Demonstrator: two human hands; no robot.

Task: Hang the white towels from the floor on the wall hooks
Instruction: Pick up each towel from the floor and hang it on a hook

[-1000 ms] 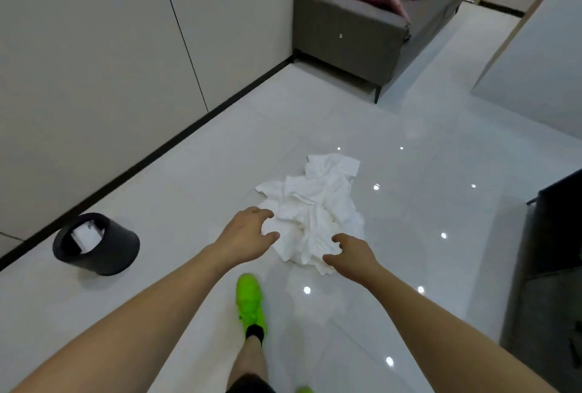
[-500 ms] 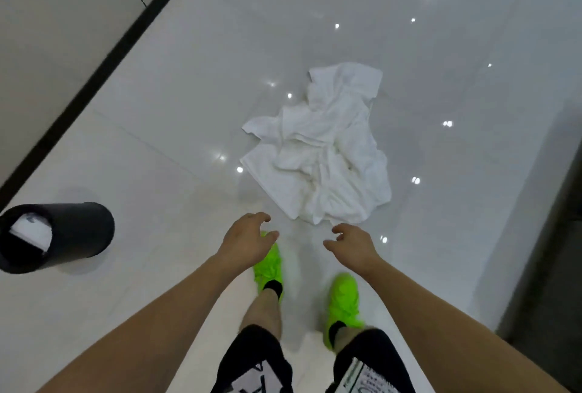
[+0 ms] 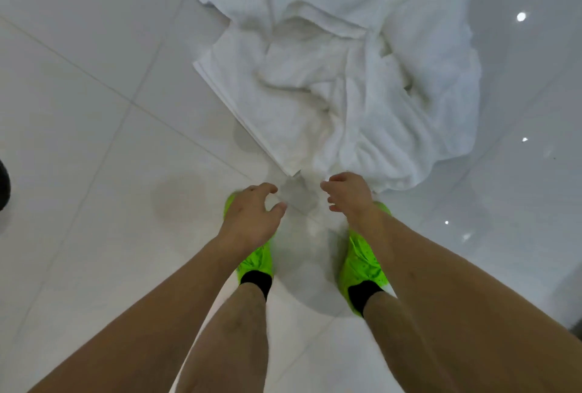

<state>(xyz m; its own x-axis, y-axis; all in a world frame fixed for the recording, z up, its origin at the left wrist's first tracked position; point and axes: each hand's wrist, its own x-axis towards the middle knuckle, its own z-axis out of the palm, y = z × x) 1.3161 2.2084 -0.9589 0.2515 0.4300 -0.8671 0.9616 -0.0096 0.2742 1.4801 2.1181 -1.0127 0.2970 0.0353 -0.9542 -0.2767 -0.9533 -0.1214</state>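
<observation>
The floor [image 3: 94,102] was glossy white tile with thin grey joints running aslant, and small bright light spots shone on it at the right. A crumpled heap of white towels [image 3: 362,77] lay on it toward the top, one flat folded edge on the left. Two bright green shoes [image 3: 362,260] stood on the tiles just below the heap. A dark object [image 3: 3,184] sat at the left edge.

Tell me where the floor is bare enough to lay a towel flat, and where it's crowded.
Bare tile lies left of the towels, up to the dark object at the left edge. More bare tile lies right of the pile. It is crowded at the pile's near edge, where the left hand, right hand and green shoes meet.
</observation>
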